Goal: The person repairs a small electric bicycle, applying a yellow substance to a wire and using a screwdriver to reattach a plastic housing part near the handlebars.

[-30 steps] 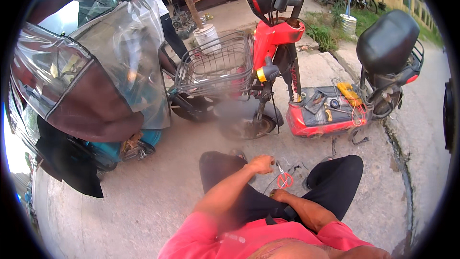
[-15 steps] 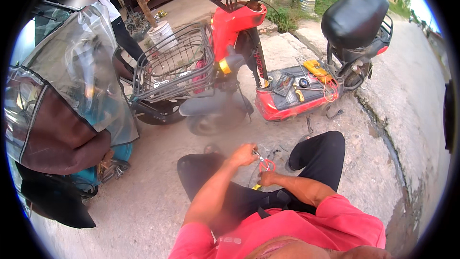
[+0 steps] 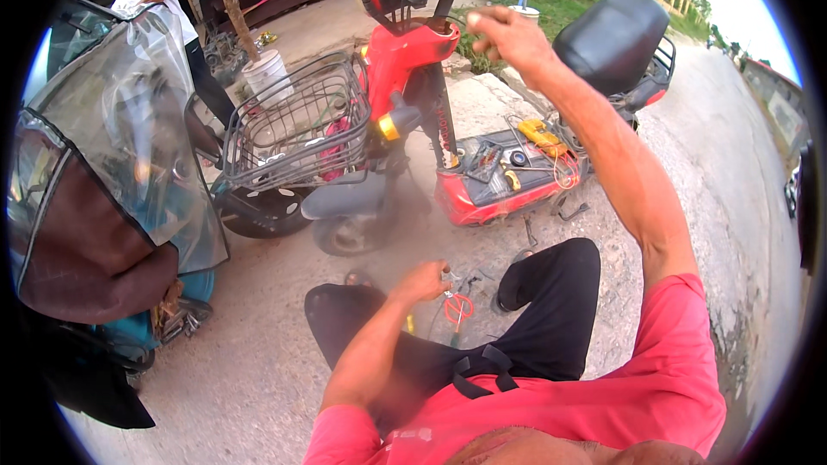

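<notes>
My left hand [image 3: 422,281] is closed between my knees, in front of my lap. From its fingertips hangs a pair of scissors [image 3: 458,306] with red looped handles, its metal end reaching up to the fingers. The fingers partly cover that end. A slim tool with a green end [image 3: 455,339] shows just below the loops, and a small yellow piece [image 3: 410,324] lies beside my left wrist. My right hand [image 3: 510,41] is raised high in front of the scooter seat, its fingers loosely bent and apart, with nothing seen in them.
A red electric scooter [image 3: 465,203] stands ahead, with a yellow multimeter [image 3: 544,138], tape roll and tools on its footboard. Its wire basket [image 3: 297,125] faces left. A covered vehicle [image 3: 95,250] stands at left; behind it is a person [image 3: 185,30]. Small dark parts [image 3: 469,282] lie on the ground.
My right hand has left the yellow-handled piece by the scissors and swung up and forward, over the scooter. My left hand stays low with the scissors. The view has shifted slightly.
</notes>
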Demonstrator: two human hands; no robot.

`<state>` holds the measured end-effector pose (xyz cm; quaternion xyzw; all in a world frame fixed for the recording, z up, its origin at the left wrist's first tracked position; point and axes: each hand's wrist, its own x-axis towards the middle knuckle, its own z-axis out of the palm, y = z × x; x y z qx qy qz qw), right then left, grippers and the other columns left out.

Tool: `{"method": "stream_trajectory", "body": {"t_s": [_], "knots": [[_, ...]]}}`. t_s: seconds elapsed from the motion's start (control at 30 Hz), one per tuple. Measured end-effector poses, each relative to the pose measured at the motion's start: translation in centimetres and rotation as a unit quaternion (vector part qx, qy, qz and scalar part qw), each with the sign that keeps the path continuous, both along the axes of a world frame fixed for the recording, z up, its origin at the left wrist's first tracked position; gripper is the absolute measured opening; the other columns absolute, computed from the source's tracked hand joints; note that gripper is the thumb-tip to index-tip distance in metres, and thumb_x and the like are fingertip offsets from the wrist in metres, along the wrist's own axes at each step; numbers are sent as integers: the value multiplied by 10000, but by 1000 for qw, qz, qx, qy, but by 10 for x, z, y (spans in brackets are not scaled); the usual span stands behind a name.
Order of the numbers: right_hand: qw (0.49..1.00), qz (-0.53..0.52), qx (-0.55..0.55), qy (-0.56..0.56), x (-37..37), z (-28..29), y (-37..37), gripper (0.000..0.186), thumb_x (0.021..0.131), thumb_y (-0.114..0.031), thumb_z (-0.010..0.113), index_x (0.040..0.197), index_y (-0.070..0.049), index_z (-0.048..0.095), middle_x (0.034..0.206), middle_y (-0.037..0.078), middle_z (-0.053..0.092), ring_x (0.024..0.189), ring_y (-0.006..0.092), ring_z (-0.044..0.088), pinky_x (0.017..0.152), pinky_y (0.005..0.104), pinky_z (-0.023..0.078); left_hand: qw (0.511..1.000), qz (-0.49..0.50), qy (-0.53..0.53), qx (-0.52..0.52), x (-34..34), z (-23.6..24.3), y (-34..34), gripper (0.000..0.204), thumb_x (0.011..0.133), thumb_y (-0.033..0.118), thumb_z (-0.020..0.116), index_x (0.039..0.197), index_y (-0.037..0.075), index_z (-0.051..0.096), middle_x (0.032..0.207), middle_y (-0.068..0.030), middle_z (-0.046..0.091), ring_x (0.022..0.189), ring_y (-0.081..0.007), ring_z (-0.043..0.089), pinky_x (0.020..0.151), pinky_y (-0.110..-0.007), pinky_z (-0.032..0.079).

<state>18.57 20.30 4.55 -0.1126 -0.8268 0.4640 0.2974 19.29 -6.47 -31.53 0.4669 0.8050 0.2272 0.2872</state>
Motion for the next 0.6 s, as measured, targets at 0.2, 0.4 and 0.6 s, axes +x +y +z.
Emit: {"method": "stream_trajectory", "body": {"t_s": [0.2,0.4,0.6], "knots": [[988,-39,129,74,-23,88,-29,328,1019,-301,622,1101,6,705,904,55,716,716,162,643,714,308,531,1000,7,1,30,-5,-28,2,510,821,312,766,1235,28,683,1041,-207,752,991,-381,718,872,-466,555],[985,136,44,94,5,79,-31,267,1031,-291,623,1027,-33,690,869,40,710,732,133,661,686,287,533,999,7,-27,-31,-4,0,-4,504,881,328,718,1291,43,651,1266,-210,684,1196,-383,638,1010,-471,499],[992,-4,126,-34,-12,24,28,472,958,-368,680,1294,-36,680,1142,72,721,847,119,669,760,297,538,999,-3,-3,-47,-3,2,-7,514,871,346,731,1287,52,659,1270,-209,683,1201,-381,635,1021,-464,496]]}}
